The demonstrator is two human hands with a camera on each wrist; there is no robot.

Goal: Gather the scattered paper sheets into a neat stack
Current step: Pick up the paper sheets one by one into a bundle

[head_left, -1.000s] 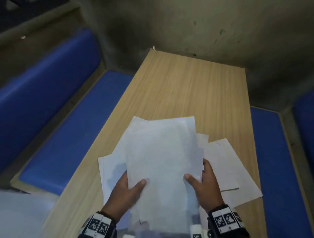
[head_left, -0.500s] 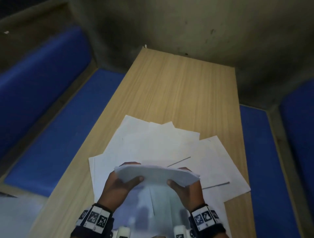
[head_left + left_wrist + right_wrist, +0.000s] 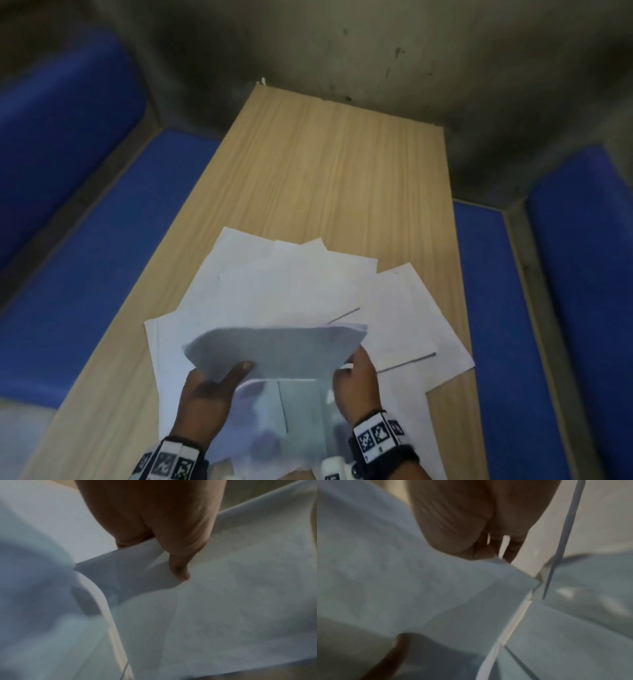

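Note:
Both hands hold a small bundle of white paper sheets (image 3: 274, 351) tilted up above the table, its shaded underside towards me. My left hand (image 3: 212, 390) grips the bundle's left edge, thumb on the near face. My right hand (image 3: 354, 383) grips its right edge. The left wrist view shows the thumb (image 3: 180, 573) pinching a bent corner of the held sheets (image 3: 240, 595). In the right wrist view the held sheets (image 3: 419, 588) run under the curled fingers (image 3: 481, 550). Several more loose sheets (image 3: 284, 284) lie fanned out on the wooden table (image 3: 325, 164).
The table is narrow, with blue cushioned benches on the left (image 3: 102, 267) and right (image 3: 486, 308). A stained grey wall (image 3: 342, 51) closes off the far end. Bare wood lies beyond the fanned sheets.
The held sheets, raised upright facing me a second ago, have tipped down and forward to a low slanting hold. Both hands stayed on the edges; the fan on the table became visible.

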